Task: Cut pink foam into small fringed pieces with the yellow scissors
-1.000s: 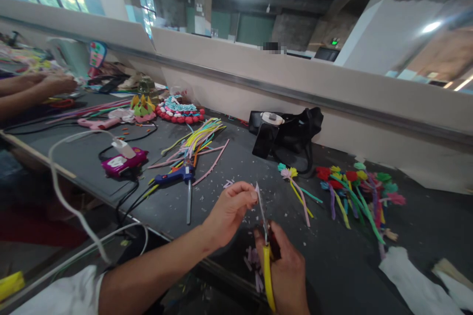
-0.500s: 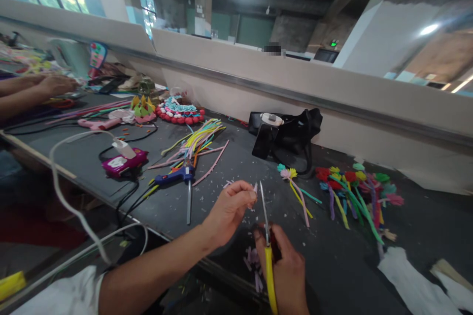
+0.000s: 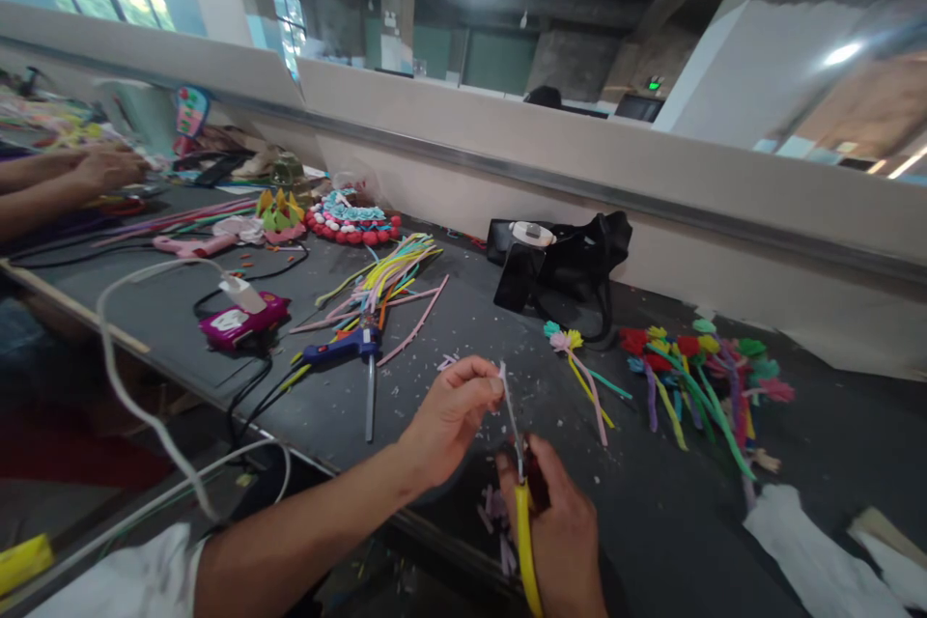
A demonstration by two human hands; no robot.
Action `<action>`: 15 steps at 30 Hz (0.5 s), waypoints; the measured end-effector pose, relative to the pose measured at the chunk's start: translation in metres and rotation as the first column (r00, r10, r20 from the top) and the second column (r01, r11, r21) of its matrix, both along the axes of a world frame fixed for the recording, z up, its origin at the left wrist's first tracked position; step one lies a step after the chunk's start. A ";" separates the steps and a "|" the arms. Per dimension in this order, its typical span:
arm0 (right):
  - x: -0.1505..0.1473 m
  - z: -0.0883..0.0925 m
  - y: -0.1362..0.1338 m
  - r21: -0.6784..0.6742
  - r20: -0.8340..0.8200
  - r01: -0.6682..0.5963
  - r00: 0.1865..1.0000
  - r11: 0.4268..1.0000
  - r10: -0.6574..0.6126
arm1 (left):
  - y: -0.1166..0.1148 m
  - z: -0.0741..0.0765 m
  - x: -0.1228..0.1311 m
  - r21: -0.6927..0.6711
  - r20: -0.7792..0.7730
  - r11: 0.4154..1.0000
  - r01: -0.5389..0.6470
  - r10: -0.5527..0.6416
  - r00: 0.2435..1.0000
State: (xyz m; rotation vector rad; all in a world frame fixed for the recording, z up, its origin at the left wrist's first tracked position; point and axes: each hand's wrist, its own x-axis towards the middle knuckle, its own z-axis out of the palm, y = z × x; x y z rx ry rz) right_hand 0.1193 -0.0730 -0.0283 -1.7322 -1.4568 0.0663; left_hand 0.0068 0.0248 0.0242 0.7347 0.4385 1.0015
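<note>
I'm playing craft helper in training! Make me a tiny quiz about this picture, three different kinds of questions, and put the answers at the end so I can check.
1. What tool does the right hand hold?
2. True or false: the blue glue gun lies on the tabletop.
3. Fill the gap: in the small flower bunch just in front of the black bag, the blooms are teal, pink and ____.

Key:
1. Yellow-handled scissors.
2. True.
3. Yellow.
</note>
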 end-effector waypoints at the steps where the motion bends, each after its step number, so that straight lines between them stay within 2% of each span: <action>1: 0.000 0.001 0.000 0.001 -0.009 -0.008 1.000 1.000 0.008 | 0.000 0.000 0.000 0.001 0.001 1.000 0.001 -0.001 1.000; 8: -0.003 0.009 -0.001 -0.015 -0.101 -0.050 0.994 0.999 0.048 | 0.000 0.000 0.000 0.009 -0.006 1.000 0.007 -0.007 1.000; 15: 0.000 0.004 -0.003 -0.047 -0.121 -0.103 0.988 0.994 0.097 | 0.000 0.000 0.000 0.010 -0.004 1.000 0.008 -0.008 1.000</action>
